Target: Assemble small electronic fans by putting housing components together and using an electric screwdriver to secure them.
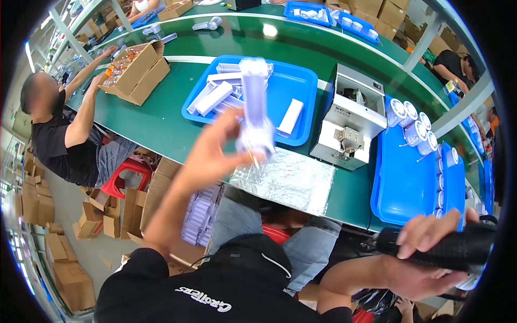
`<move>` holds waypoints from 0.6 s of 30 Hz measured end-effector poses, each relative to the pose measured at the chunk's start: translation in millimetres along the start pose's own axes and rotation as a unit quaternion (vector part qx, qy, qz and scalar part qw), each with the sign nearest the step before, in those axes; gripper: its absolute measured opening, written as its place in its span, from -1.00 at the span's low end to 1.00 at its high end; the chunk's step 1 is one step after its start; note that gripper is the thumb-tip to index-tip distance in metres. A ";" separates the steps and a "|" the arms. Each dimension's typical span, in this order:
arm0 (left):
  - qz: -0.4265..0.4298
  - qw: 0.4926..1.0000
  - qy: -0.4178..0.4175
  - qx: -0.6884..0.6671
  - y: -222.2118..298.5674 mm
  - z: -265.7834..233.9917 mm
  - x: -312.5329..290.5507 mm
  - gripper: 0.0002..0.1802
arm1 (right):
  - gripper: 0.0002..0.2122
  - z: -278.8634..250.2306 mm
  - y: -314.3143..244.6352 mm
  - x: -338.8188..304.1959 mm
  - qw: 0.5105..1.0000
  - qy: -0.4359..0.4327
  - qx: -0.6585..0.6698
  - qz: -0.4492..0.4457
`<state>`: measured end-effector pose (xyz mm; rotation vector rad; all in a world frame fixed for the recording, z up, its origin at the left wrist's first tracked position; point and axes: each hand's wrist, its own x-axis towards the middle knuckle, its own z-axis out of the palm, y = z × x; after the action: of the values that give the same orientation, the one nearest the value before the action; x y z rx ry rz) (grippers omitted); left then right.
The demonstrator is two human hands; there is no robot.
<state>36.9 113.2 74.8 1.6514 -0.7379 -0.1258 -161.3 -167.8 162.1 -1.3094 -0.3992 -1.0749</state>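
Observation:
Over the near edge of the table, my left hand (215, 153) grips a white plastic housing (254, 97) by its rounded lower end. The housing's long narrow part points up and away, slightly blurred, and a thin yellowish wire shows at the fingers. At the lower right, my right hand (417, 274) is wrapped round a black cylindrical electric screwdriver (447, 250) held sideways; its far end is partly cut off by the picture's rim. Behind the housing lies a blue tray (307, 81) with several white plastic parts (215, 98), one of them apart (291, 117) on the tray's right side.
A silvery sheet (288, 180) covers the near table edge. To its right stands a grey metal machine (350, 118). Further right, a blue tray (401, 188) holds several white round parts with wires (414, 132). A co-worker (59, 118) sits left, beside a cardboard box (137, 72).

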 end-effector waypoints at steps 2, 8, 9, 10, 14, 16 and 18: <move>-0.013 1.000 0.008 0.005 -3.3 -35.0 60.2 -0.20 | -0.25 3.9 5.8 -4.1 0.994 0.026 0.011 0.110; -0.116 0.986 0.037 0.113 -91.5 -96.1 256.0 -0.28 | -0.27 -2.6 84.6 -44.0 0.990 0.057 -0.060 0.115; -0.159 0.981 0.005 0.111 -103.4 -100.7 278.5 -0.29 | -0.27 -8.0 89.6 -56.8 0.987 0.078 -0.029 0.138; -0.204 0.973 -0.030 0.107 -116.7 -101.0 300.6 -0.29 | -0.27 -13.2 89.9 -68.0 0.982 0.099 -0.002 0.163; -0.236 0.940 -0.085 0.231 -176.6 -126.8 352.5 -0.32 | -0.21 -23.8 87.1 -87.8 0.972 0.157 0.062 0.167; -0.201 0.943 -0.090 0.250 -195.2 -103.0 354.0 -0.26 | -0.21 -28.4 82.5 -92.5 0.975 0.161 0.033 0.152; -0.175 0.941 -0.083 0.276 -201.5 -104.5 352.1 -0.20 | -0.23 -31.0 82.5 -93.2 0.980 0.148 0.020 0.134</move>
<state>443.0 23.4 25.5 2.3278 -0.6286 -0.3392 -150.2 -166.9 34.3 -1.1084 -0.0188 -1.0065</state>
